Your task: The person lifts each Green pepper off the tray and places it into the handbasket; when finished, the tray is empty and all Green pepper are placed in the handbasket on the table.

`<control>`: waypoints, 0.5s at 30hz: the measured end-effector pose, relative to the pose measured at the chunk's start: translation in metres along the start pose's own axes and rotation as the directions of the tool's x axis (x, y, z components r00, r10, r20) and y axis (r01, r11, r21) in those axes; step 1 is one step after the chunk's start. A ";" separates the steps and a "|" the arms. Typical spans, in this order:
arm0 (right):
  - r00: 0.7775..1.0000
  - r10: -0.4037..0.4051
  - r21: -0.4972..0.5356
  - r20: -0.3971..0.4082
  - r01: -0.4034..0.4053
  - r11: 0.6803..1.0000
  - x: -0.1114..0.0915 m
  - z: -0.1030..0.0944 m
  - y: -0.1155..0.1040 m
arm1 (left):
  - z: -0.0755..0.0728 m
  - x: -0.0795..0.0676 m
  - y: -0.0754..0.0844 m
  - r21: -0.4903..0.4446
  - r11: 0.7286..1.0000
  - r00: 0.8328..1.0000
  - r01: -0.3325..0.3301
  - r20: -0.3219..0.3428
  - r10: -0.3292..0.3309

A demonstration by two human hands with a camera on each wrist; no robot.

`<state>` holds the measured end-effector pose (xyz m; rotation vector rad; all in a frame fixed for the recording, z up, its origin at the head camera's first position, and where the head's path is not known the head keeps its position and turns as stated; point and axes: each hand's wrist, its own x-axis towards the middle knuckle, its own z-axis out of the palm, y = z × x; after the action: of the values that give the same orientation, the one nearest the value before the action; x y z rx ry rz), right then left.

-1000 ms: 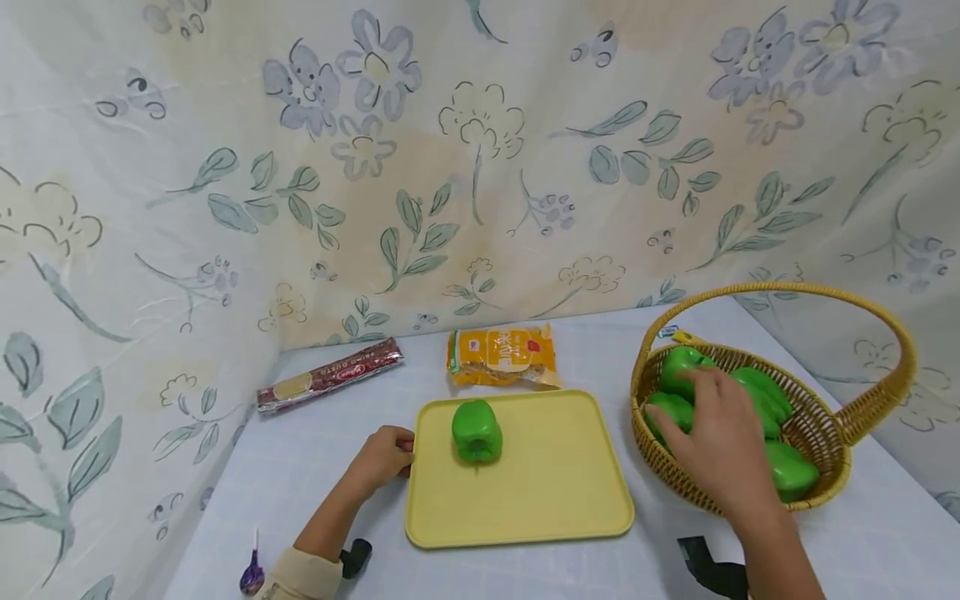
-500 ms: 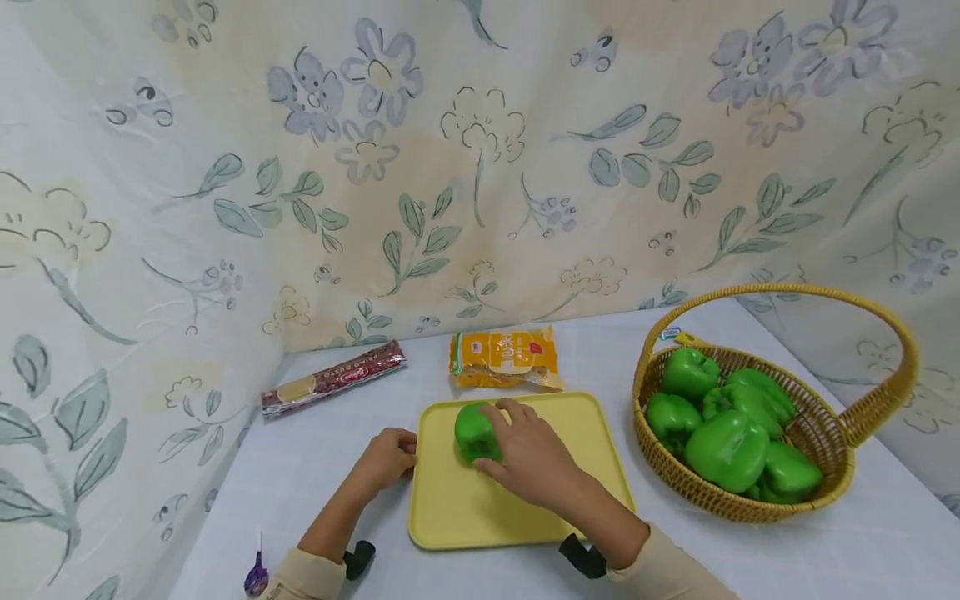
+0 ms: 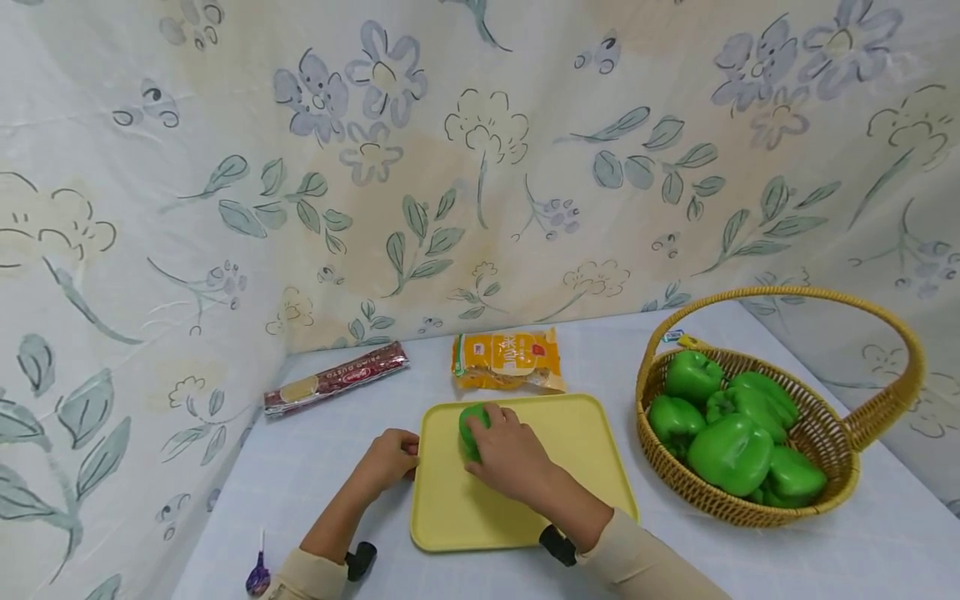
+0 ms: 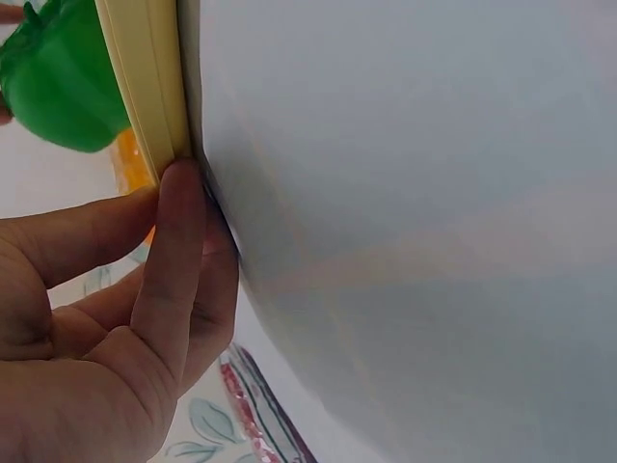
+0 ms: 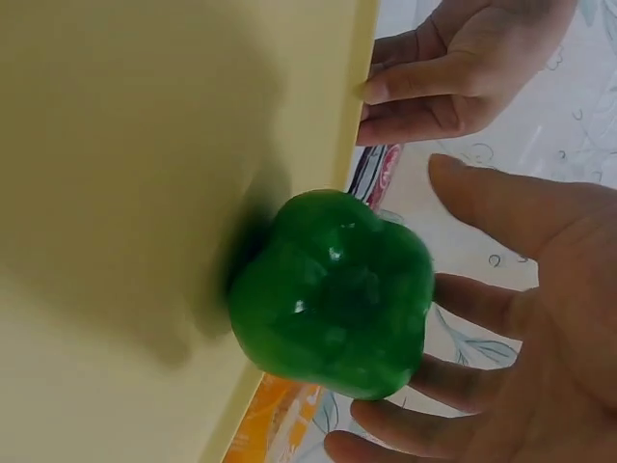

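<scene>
A green bell pepper [image 3: 470, 429] rests toward the upper left of the yellow tray [image 3: 540, 517]. My right hand [image 3: 513, 454] is over its right side. In the right wrist view the thumb stands apart from the bell pepper [image 5: 333, 294], while the extended fingers reach beside and behind it; some fingertips are hidden there. My left hand [image 3: 386, 461] pinches the tray's left edge. The left wrist view has its thumb and fingertips at the tray rim [image 4: 154, 87].
To the right stands a wicker basket [image 3: 843, 492] with a tall handle, holding several green bell peppers [image 3: 731, 454]. Behind the tray lie an orange snack packet [image 3: 508, 360] and a long dark red packet [image 3: 337, 379]. A purple lollipop [image 3: 258, 577] lies at the front left.
My right hand has gone from above the basket leftward to the bell pepper on the tray, then slightly farther left over it. The left hand stays at the tray edge.
</scene>
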<state>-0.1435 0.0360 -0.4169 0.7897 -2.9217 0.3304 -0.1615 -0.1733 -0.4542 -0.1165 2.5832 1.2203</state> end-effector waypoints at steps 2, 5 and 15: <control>1.000 0.012 0.035 -0.005 -0.011 0.999 0.000 0.001 0.001 | 0.000 0.000 0.000 0.005 1.000 1.000 0.000 -0.002 0.000; 0.999 0.034 0.108 0.002 -0.034 0.994 0.001 0.001 0.004 | 0.000 0.000 0.000 0.009 1.000 1.000 0.002 -0.004 -0.002; 0.998 0.065 0.183 0.024 -0.068 0.981 -0.002 -0.005 0.014 | 0.001 0.001 -0.001 0.023 1.000 1.000 0.004 -0.009 -0.004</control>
<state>-0.1487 0.0499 -0.4147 0.7209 -2.9708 0.6095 -0.1616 -0.1734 -0.4557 -0.1229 2.6023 1.1915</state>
